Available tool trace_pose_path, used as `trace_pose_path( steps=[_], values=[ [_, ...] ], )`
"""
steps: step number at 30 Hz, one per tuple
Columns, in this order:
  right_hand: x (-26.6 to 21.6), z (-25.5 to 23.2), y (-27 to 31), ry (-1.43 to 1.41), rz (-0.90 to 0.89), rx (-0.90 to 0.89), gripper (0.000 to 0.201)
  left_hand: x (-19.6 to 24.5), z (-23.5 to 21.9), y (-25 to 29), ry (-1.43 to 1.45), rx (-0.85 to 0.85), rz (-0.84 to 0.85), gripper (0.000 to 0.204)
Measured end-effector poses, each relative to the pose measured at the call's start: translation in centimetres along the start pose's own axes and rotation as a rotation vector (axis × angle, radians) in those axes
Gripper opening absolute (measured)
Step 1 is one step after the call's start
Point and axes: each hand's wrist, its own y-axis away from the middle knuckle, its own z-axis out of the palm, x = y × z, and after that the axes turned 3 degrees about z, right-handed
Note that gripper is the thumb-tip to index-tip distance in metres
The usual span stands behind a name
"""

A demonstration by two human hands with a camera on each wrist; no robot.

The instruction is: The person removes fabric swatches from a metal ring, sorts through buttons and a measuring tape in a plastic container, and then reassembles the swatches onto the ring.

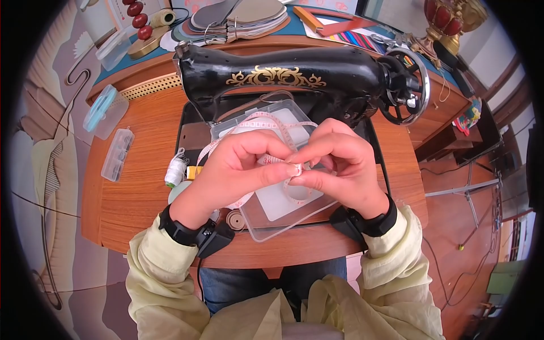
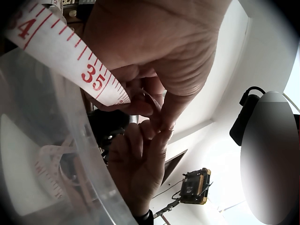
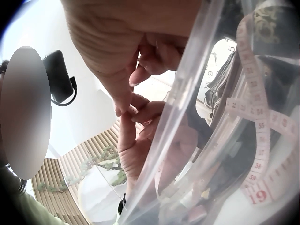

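A white tape measure (image 1: 258, 122) with red numbers lies in loops over a clear plastic box (image 1: 260, 233). My left hand (image 1: 235, 170) pinches the tape between thumb and fingers, just above the box. In the left wrist view, the tape (image 2: 70, 51) runs into the curled fingers near the number 35. My right hand (image 1: 343, 161) meets the left at the fingertips, its thumb and forefinger pinching a small white piece of the tape. Inside the box is a flat white sheet (image 1: 276, 209). In the right wrist view, the box wall partly covers the hands, and more tape (image 3: 260, 122) hangs in loops.
A black sewing machine (image 1: 283, 68) with gold decoration stands behind the hands, its handwheel (image 1: 422, 90) at the right. On the left are a white thread spool (image 1: 177, 171) and a small clear case (image 1: 117, 156). Fabric swatches (image 1: 249, 22) lie at the back.
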Motion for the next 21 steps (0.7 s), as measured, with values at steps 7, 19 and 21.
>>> trace_pose_path(
  steps=[7, 19, 21],
  values=[
    [0.60, 0.07, -0.05, 0.045, -0.074, -0.035, 0.031, -0.22, -0.27, -0.12, -0.124, 0.005, 0.039, 0.015],
    [-0.06, -0.02, 0.04, -0.829, 0.221, -0.005, 0.044, 0.04, 0.55, -0.20, -0.085, 0.088, -0.003, 0.008],
    [-0.12, 0.07, 0.02, -0.863, 0.218, 0.000, 0.043, 0.04, 0.57, -0.18, -0.084, 0.083, -0.011, 0.008]
  ],
)
